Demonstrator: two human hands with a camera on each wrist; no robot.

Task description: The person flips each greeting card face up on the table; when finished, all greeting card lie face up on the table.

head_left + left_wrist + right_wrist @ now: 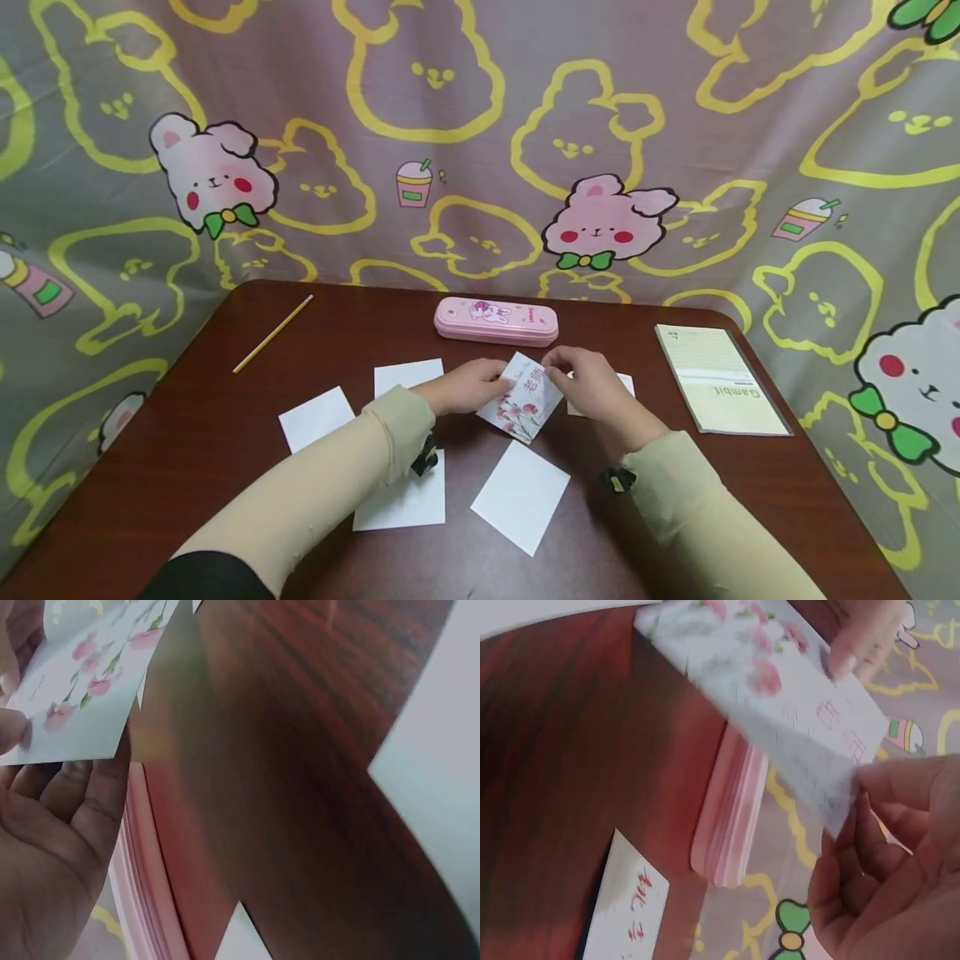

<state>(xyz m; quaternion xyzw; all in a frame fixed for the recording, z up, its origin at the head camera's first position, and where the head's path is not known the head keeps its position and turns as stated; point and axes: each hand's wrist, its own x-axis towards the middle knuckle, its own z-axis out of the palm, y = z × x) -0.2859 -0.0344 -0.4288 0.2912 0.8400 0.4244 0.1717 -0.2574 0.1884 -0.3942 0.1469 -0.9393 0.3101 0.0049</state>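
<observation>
A small flower-printed card (527, 402) with pink characters is held up over the middle of the brown table (187, 433). My left hand (467, 387) pinches its left edge, thumb on the face of the card (71, 690). My right hand (588, 379) pinches its upper right corner; in the right wrist view the fingertips (870, 799) grip the card (795, 720) at that corner. Blank white cards lie around my hands: one (521, 495) in front, one (405, 500) under my left forearm, others (317, 417) to the left.
A pink pencil case (497, 321) lies just beyond the hands. A yellow pencil (273, 333) rests at the far left corner. A pale green booklet (718, 380) lies at the right. A cartoon-rabbit cloth (480, 142) hangs behind the table.
</observation>
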